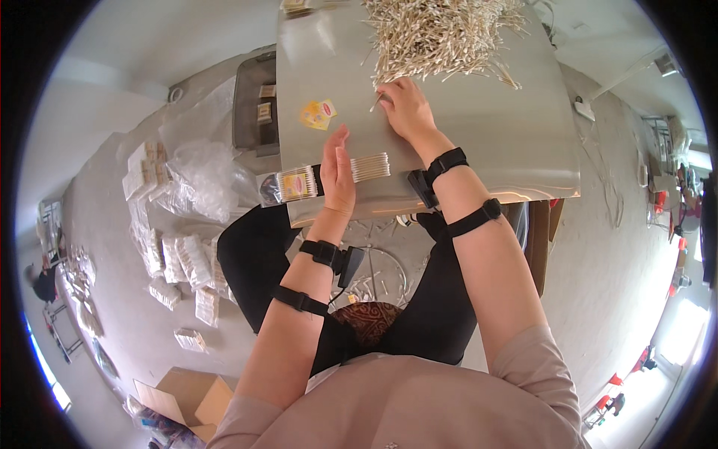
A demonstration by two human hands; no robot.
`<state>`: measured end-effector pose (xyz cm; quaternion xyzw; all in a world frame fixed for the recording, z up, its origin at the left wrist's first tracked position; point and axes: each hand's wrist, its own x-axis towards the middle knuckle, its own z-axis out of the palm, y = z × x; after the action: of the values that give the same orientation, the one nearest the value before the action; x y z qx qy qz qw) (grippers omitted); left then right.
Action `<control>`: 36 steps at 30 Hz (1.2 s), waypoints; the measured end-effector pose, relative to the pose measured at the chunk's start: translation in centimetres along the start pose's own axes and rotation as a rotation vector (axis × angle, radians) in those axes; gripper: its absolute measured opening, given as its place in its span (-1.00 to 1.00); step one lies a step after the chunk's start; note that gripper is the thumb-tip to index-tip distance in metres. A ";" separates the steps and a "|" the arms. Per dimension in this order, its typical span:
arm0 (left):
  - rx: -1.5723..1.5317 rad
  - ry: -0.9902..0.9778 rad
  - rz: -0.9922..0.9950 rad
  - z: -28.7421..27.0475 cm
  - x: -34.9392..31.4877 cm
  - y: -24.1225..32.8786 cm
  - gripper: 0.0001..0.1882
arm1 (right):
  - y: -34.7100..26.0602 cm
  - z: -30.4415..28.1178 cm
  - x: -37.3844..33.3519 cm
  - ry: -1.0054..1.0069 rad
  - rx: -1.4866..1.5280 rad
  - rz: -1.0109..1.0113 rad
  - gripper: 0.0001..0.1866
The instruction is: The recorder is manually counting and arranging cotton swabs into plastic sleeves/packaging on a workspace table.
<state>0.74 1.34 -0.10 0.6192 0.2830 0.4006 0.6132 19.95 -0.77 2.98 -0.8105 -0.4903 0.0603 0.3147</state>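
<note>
White swabs (441, 37) at one o'clock look light and easy to snap, best held mid-stick; right grip (410, 114) pinches one, left grip (338, 176) I can't tell.

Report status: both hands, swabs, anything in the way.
Left hand at swab row. Right hand at near edge of pile, one swab by its thumb. Yellow cards loose, clear of both hands.

An open cardboard box (215, 402) sits on a grey floor (598, 277) at lower left, with crumpled clear plastic sheeting (206, 176) heaped farther up the same side. A person in dark clothing (45, 284) appears at far left, while small red objects (660, 200) dot the bright right-hand edge.
</note>
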 end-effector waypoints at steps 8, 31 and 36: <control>-0.014 0.038 0.016 0.1 -0.2 0.4 -0.44 | -1.1 0.4 -3.5 -0.076 -0.023 -0.161 -0.94; -0.102 0.051 -0.093 1.2 -0.4 0.5 -0.34 | -6.2 2.1 -10.1 0.243 0.593 0.094 -0.62; -0.319 0.026 -0.131 0.2 0.2 -0.8 -0.33 | -5.5 2.3 -10.0 0.282 0.624 0.101 -0.62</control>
<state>1.15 1.44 -0.81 0.4891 0.2636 0.4077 0.7246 9.73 -6.33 2.12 -0.6988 -0.3593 0.1102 0.6086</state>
